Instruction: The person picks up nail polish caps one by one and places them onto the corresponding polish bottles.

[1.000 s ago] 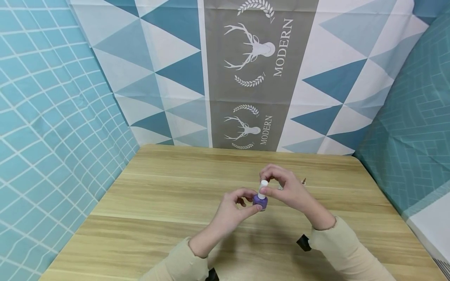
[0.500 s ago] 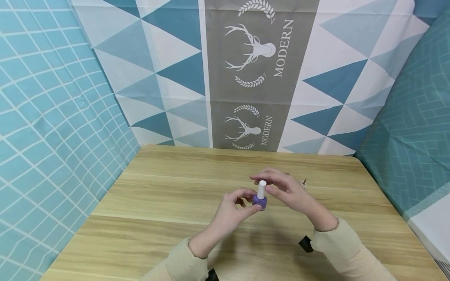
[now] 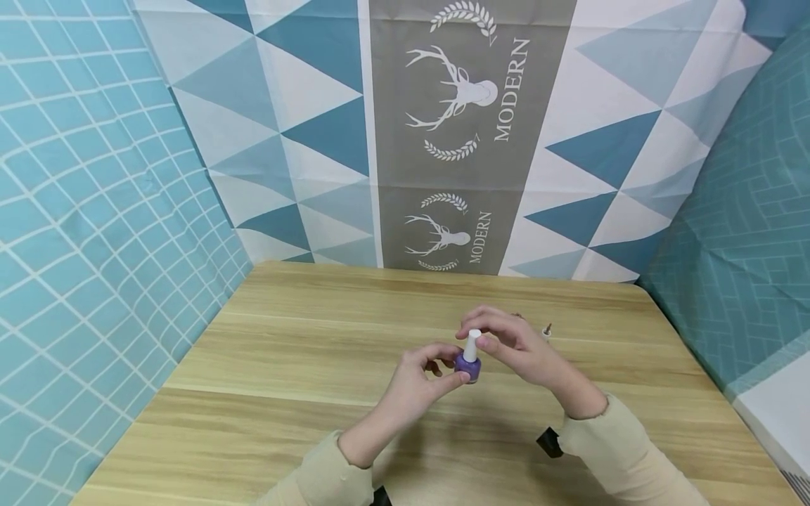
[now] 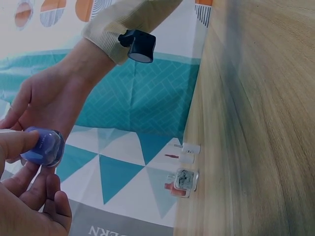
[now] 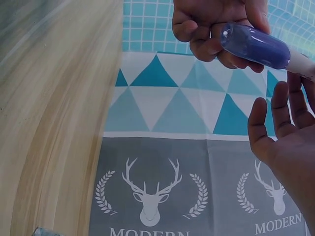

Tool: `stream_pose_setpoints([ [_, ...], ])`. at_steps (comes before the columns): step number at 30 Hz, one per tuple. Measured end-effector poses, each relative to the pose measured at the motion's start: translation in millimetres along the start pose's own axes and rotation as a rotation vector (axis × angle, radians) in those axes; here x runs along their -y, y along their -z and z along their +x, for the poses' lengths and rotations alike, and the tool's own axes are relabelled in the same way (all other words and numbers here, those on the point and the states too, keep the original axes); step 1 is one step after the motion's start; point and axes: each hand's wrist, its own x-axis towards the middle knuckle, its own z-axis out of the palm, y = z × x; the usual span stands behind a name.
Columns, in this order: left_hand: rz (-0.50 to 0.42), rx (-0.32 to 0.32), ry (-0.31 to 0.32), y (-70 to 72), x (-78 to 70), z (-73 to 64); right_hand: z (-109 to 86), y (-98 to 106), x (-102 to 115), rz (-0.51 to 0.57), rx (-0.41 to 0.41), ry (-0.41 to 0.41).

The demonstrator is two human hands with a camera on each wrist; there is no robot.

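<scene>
A small nail polish bottle [image 3: 467, 368] with purple polish stands tilted between the two hands, over the table. My left hand [image 3: 420, 372] pinches its body between thumb and fingers; the left wrist view shows the thumb pressed on the purple glass [image 4: 49, 150]. The tall white cap [image 3: 471, 346] sits on the bottle's neck. My right hand [image 3: 514, 348] has its thumb at the cap's near side and its index finger curved behind it. In the right wrist view, fingertips rest against the cap [image 5: 299, 63], while the other fingers stay loosely bent.
On the wooden table [image 3: 304, 337], past the right hand, lie two white caps with brushes [image 4: 189, 148], plus a clear bottle [image 4: 185, 179] and a red one [image 4: 176, 190]. Printed cloth [image 3: 316, 105] encloses the table's back and sides.
The right fingers gripped the cap, then spread off it, and now have closed in on it again. The left hand keeps the bottle in nearly the same place.
</scene>
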Motion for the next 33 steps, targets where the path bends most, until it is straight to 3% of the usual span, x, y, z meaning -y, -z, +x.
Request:
stream_pose_setpoints([
  [12, 0.003, 0.002, 0.018, 0.0, 2.9, 0.0, 1.4, -3.8, -0.2, -0.004, -0.060, -0.018],
  [23, 0.001, 0.000, 0.028, 6.4, -37.0, -7.8, 2.0, -7.5, 2.6, 0.004, -0.142, -0.082],
  [33, -0.007, -0.016, 0.003, 6.5, -36.0, -8.7, 3.7, -9.7, 3.8, 0.030, -0.184, -0.125],
])
